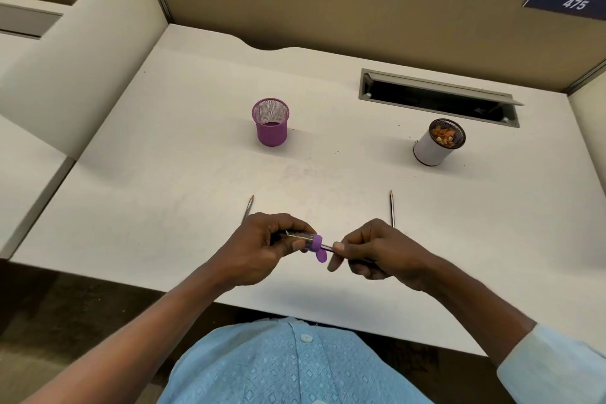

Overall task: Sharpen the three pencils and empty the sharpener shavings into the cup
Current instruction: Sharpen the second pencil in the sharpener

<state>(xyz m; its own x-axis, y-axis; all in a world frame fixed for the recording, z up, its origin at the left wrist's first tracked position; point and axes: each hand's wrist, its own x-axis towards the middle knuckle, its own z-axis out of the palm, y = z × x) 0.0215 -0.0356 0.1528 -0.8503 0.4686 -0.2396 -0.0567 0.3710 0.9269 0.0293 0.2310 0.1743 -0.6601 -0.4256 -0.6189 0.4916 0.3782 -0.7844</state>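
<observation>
Three pencils are showing: one lying on the desk (164, 141) beyond the left hand (262, 248), one lying beyond the right hand (377, 254), and a third pencil (328, 247) being pinched by the right fingers (339, 246). Two cups are standing farther back, a purple mesh cup (271, 122) and a white cup (437, 142) holding shavings. The left fingers are closing around one sharpener (313, 242), its purple cap facing right. The held pencil is lying roughly left-right, its tip end entering the sharpener.

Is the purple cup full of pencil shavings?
No, the purple cup looks empty inside, while the shavings sit in the white cup on the right of the desk.
</observation>
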